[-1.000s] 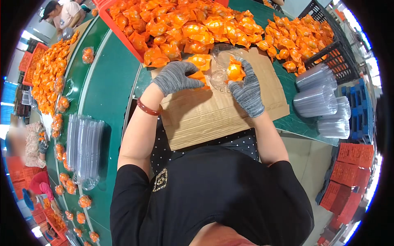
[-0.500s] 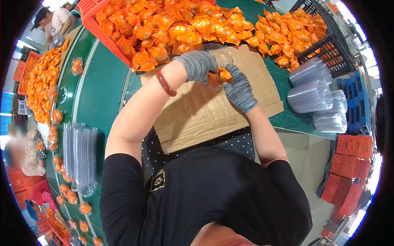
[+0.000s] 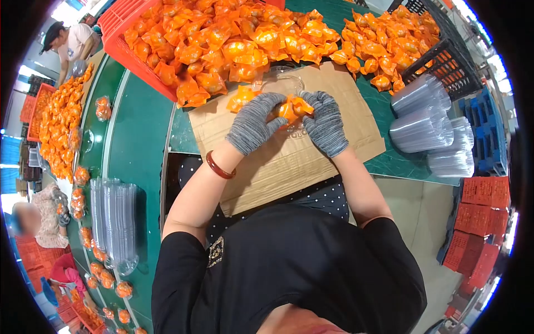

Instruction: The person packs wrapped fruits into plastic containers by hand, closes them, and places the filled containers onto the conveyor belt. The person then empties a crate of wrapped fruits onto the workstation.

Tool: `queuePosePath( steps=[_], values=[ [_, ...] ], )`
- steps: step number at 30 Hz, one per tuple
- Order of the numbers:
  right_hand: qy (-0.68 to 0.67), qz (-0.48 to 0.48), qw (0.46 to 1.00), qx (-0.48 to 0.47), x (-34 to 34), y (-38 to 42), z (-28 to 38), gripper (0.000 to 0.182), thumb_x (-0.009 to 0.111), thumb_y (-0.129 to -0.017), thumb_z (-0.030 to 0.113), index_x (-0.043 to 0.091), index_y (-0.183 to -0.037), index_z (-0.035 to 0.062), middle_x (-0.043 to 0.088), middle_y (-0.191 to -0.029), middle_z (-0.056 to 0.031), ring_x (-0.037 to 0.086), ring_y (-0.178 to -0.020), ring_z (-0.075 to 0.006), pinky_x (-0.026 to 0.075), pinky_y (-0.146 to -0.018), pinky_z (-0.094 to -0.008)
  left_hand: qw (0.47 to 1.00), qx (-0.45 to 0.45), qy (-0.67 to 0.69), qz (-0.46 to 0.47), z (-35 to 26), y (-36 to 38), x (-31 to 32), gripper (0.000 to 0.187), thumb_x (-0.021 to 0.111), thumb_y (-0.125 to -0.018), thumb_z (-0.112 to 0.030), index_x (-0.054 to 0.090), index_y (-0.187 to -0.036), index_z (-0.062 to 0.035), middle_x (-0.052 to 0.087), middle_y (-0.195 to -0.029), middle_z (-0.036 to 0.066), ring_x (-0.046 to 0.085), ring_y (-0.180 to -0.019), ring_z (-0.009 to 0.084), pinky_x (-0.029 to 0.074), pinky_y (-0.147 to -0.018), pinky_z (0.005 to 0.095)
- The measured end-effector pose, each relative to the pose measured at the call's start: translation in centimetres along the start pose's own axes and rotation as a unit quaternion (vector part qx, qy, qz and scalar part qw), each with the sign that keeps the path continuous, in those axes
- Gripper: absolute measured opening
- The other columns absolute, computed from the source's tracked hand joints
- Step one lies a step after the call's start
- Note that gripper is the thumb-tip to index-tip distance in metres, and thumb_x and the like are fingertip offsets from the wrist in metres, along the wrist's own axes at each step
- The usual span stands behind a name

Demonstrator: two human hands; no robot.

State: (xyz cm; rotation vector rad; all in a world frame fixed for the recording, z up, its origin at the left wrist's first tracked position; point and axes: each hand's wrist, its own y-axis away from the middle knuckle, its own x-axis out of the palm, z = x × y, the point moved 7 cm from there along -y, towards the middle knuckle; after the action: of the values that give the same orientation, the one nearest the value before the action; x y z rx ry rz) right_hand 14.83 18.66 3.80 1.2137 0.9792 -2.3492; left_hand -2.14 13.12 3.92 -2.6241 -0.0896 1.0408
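Between my hands, over a cardboard sheet, is an orange-wrapped fruit (image 3: 292, 110) with twisted film ends. My left hand (image 3: 256, 123), in a grey knit glove, is closed with its thumb and fingers against the fruit's left side. On the opposite side, my right hand (image 3: 325, 125), gloved the same way, pinches it at the film. Another wrapped fruit (image 3: 241, 98) lies just beyond my left hand. A clear plastic container (image 3: 285, 83) rests on the cardboard (image 3: 261, 178) behind my hands, partly covered by them.
A red crate (image 3: 136, 69) spills a heap of wrapped fruits (image 3: 233, 39) at the back. More lie by a black crate (image 3: 439, 69). Stacked clear containers stand right (image 3: 421, 129) and left (image 3: 114, 220). A belt (image 3: 97, 145) carries packed fruits; co-workers are at the far left.
My left hand has drawn back toward me from the heap's edge. A wrapped fruit now shows on the cardboard beyond it. My right hand has stayed nearly in place.
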Motion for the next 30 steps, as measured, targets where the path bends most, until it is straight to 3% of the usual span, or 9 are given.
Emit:
queuePosePath(
  steps=[2,8,11,17,21,24,25,28,30],
  values=[
    [0.024,-0.011,1.0,-0.008,-0.2,0.1,0.1,0.049,0.074,-0.073,0.01,0.068,-0.121,0.0054,0.064,-0.108,-0.0172,0.059,-0.105,-0.0353,0.048,-0.096,-0.0455,0.998,0.056,-0.003,-0.005,0.1,0.2,0.1,0.046,0.08,-0.083,-0.016,0.063,-0.124,-0.0026,0.067,-0.112,0.016,0.066,-0.107,0.0309,0.053,-0.094,0.0377],
    [0.069,0.025,0.997,-0.017,0.2,1.2,1.0,0.052,0.071,-0.08,0.018,0.062,-0.128,0.0007,0.064,-0.113,-0.0194,0.059,-0.11,-0.0381,0.047,-0.097,-0.0481,0.999,0.037,-0.003,-0.03,0.5,0.6,0.6,0.041,0.079,-0.083,-0.012,0.063,-0.12,-0.005,0.067,-0.113,0.015,0.066,-0.108,0.0324,0.053,-0.095,0.0386],
    [0.029,-0.06,0.998,-0.022,0.2,2.9,1.1,0.056,0.071,-0.083,0.025,0.059,-0.131,-0.0008,0.063,-0.122,-0.0211,0.059,-0.115,-0.038,0.045,-0.1,-0.0494,0.997,0.068,-0.005,-0.041,-0.2,1.1,0.7,0.04,0.078,-0.084,-0.011,0.063,-0.12,-0.0057,0.067,-0.113,0.014,0.066,-0.108,0.0323,0.053,-0.094,0.0389],
    [0.074,-0.003,0.995,-0.063,0.4,2.7,1.7,0.063,0.076,-0.08,0.03,0.058,-0.133,0.0002,0.061,-0.127,-0.0203,0.057,-0.12,-0.0368,0.044,-0.104,-0.0488,0.997,-0.046,0.058,-0.03,-2.7,1.7,0.3,0.047,0.076,-0.086,-0.018,0.059,-0.127,-0.0022,0.064,-0.12,0.022,0.063,-0.112,0.0379,0.052,-0.099,0.0416],
    [0.004,0.0,1.0,-0.022,-0.7,2.5,2.7,0.065,0.077,-0.077,0.019,0.055,-0.136,0.0008,0.06,-0.126,-0.0212,0.057,-0.12,-0.0366,0.044,-0.105,-0.0474,0.993,0.071,-0.079,-0.057,-3.9,2.2,2.0,0.053,0.072,-0.088,-0.022,0.057,-0.135,-0.0015,0.053,-0.14,0.029,0.053,-0.127,0.0448,0.044,-0.109,0.0471],
    [-0.294,0.065,0.949,0.097,1.6,2.1,-3.4,0.069,0.078,-0.077,0.02,0.052,-0.138,0.0005,0.06,-0.126,-0.0212,0.058,-0.121,-0.0345,0.045,-0.106,-0.044,0.988,0.081,-0.117,-0.057,-3.1,2.4,3.0,0.047,0.07,-0.09,-0.022,0.06,-0.131,-0.0016,0.052,-0.14,0.029,0.053,-0.128,0.0455,0.044,-0.109,0.0475],
    [-0.355,0.079,0.903,0.228,3.9,1.4,-7.5,0.074,0.08,-0.081,0.026,0.048,-0.142,-0.0021,0.059,-0.131,-0.0209,0.059,-0.121,-0.0302,0.046,-0.106,-0.0391,0.99,0.082,-0.104,-0.056,-3.2,2.4,2.9,0.043,0.07,-0.09,-0.021,0.062,-0.128,-0.0023,0.051,-0.141,0.029,0.053,-0.128,0.0457,0.045,-0.109,0.0477],
    [-0.202,0.069,0.929,0.302,4.1,-2.2,-10.1,0.085,0.077,-0.087,0.028,0.034,-0.152,-0.0048,0.059,-0.136,-0.019,0.061,-0.119,-0.0276,0.048,-0.105,-0.0353,0.993,0.065,-0.086,-0.048,-2.9,2.0,3.0,0.044,0.07,-0.09,-0.023,0.062,-0.129,-0.0034,0.05,-0.142,0.029,0.052,-0.128,0.0462,0.044,-0.109,0.0477],
    [-0.257,0.104,0.912,0.301,4.2,-4.1,-8.1,0.09,0.075,-0.089,0.029,0.024,-0.155,-0.0058,0.06,-0.136,-0.0181,0.062,-0.118,-0.0262,0.048,-0.105,-0.0341,0.992,0.061,-0.099,-0.056,-2.8,1.9,3.1,0.048,0.073,-0.088,-0.027,0.063,-0.129,-0.004,0.05,-0.143,0.03,0.052,-0.127,0.0471,0.044,-0.109,0.0483]
  ],
)
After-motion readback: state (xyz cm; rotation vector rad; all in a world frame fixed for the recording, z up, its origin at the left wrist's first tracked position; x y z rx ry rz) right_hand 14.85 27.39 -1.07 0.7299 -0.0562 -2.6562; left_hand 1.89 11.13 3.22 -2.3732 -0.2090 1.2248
